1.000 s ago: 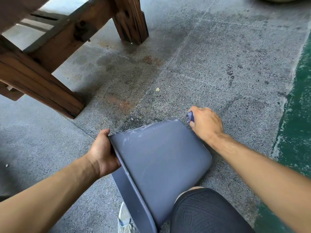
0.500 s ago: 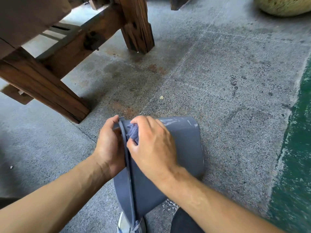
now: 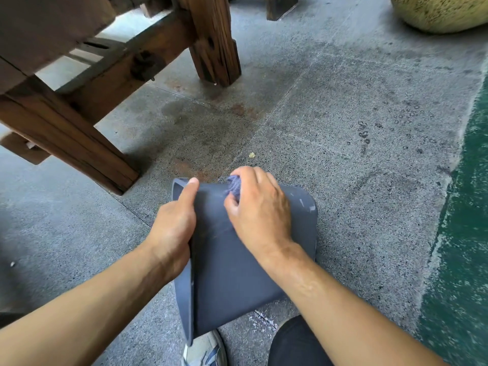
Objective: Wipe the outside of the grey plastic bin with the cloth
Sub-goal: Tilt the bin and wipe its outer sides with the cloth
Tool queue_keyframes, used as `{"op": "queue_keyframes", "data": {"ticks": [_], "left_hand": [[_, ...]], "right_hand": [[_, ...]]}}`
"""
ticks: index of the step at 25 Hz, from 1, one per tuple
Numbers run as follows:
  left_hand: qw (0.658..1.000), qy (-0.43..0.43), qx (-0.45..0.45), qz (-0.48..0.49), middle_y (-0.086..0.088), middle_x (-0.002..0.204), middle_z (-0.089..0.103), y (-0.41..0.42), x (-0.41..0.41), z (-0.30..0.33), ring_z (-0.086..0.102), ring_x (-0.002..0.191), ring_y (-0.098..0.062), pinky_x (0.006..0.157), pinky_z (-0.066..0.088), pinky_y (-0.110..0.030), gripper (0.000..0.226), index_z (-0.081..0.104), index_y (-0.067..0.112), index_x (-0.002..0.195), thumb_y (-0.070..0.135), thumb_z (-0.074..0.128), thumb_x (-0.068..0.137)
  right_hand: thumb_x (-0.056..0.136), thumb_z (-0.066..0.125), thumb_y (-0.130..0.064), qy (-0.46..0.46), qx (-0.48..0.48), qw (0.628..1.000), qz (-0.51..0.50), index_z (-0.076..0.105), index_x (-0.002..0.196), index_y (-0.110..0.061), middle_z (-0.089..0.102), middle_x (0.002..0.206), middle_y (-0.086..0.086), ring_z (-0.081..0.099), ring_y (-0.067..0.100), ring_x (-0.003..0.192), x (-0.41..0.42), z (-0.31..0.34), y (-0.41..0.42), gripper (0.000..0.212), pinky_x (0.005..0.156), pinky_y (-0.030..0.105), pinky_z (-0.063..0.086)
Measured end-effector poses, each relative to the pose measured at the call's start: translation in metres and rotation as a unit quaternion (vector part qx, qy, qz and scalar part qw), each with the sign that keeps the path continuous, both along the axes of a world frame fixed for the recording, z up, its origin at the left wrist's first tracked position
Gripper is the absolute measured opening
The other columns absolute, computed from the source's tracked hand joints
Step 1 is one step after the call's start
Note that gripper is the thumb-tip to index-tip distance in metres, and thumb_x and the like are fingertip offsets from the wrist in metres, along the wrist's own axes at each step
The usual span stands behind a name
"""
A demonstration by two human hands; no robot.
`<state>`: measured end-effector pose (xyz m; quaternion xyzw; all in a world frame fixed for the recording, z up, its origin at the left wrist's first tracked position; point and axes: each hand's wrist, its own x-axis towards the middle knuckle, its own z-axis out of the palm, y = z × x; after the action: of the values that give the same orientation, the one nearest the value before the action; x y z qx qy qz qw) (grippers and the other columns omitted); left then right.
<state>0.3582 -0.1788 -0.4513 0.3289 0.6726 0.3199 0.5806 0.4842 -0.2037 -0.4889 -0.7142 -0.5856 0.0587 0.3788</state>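
The grey plastic bin lies on its side on the concrete floor, its open rim facing left and its base to the right. My left hand grips the rim, thumb laid along the upper outer wall. My right hand presses a bunched blue-purple cloth against the top outer wall near the far edge; only a tuft of the cloth shows past my fingers. White scuff marks sit near the bin's base corner.
A heavy wooden bench frame stands to the left and behind, one leg straight ahead. A yellowish stone pot sits at the top right. Green-painted floor runs along the right. My shoe and knee lie below the bin.
My right hand with the cloth has slid from the rim rightward and farther along the bin's top wall. My left hand shifted its grip, thumb now on top. The bin has rolled slightly.
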Motion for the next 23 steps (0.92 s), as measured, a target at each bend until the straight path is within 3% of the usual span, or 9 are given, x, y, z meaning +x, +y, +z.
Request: {"op": "queue_keyframes", "data": {"ticks": [4, 7, 10, 17, 20, 23], "left_hand": [[1.0, -0.002, 0.007, 0.017, -0.015, 0.106, 0.08, 0.001, -0.001, 0.001, 0.076, 0.098, -0.032, 0.099, 0.054, -0.045, 0.045, 0.073, 0.0, 0.107, 0.041, 0.065, 0.093], [1.0, -0.007, 0.019, 0.01, -0.015, 0.086, 0.066, 0.001, -0.002, -0.001, 0.063, 0.08, -0.026, 0.078, 0.047, -0.038, 0.026, 0.066, 0.012, 0.089, 0.038, 0.063, 0.092], [0.999, 0.002, 0.036, 0.003, -0.017, 0.084, 0.06, 0.0, -0.005, -0.005, 0.059, 0.073, -0.025, 0.066, 0.048, -0.032, 0.016, 0.062, 0.013, 0.091, 0.028, 0.058, 0.091], [0.999, -0.001, 0.044, -0.024, -0.018, 0.088, 0.059, -0.002, -0.017, -0.01, 0.06, 0.076, -0.026, 0.069, 0.054, -0.033, 0.016, 0.057, 0.012, 0.104, 0.02, 0.053, 0.091], [0.999, -0.003, 0.044, -0.028, -0.015, 0.097, 0.055, -0.003, -0.022, -0.011, 0.052, 0.087, -0.029, 0.081, 0.045, -0.045, 0.018, 0.053, 0.013, 0.107, 0.02, 0.054, 0.091], [0.999, -0.007, 0.038, -0.019, -0.016, 0.099, 0.054, -0.005, -0.026, -0.012, 0.05, 0.091, -0.029, 0.082, 0.042, -0.046, 0.018, 0.053, 0.013, 0.107, 0.021, 0.054, 0.09]], "right_hand": [[0.077, 0.073, -0.022, -0.045, -0.03, 0.998, -0.038, 0.061, 0.105, -0.022, 0.065, 0.096, 0.001, 0.061, 0.024, 0.092, 0.036, -0.029, 0.002, 0.03, 0.075, 0.037, 0.049], [0.078, 0.073, -0.022, -0.052, -0.058, 0.995, -0.063, 0.06, 0.105, -0.02, 0.066, 0.096, 0.002, 0.061, 0.025, 0.091, 0.06, -0.053, 0.001, 0.03, 0.074, 0.035, 0.051], [0.08, 0.072, -0.023, -0.036, -0.089, 0.992, -0.077, 0.061, 0.107, -0.019, 0.067, 0.101, 0.003, 0.061, 0.026, 0.096, 0.08, -0.074, 0.002, 0.03, 0.076, 0.036, 0.051], [0.082, 0.07, -0.022, -0.017, -0.113, 0.988, -0.108, 0.061, 0.107, -0.02, 0.068, 0.104, 0.004, 0.062, 0.028, 0.096, 0.111, -0.102, 0.011, 0.027, 0.076, 0.036, 0.05], [0.083, 0.07, -0.021, -0.017, -0.13, 0.985, -0.115, 0.061, 0.105, -0.02, 0.068, 0.103, 0.004, 0.062, 0.029, 0.093, 0.121, -0.108, 0.016, 0.024, 0.076, 0.035, 0.049], [0.083, 0.075, -0.02, -0.045, -0.188, 0.973, -0.125, 0.062, 0.099, -0.021, 0.07, 0.099, 0.006, 0.06, 0.027, 0.083, 0.134, -0.109, 0.014, 0.02, 0.072, 0.033, 0.047]]}}
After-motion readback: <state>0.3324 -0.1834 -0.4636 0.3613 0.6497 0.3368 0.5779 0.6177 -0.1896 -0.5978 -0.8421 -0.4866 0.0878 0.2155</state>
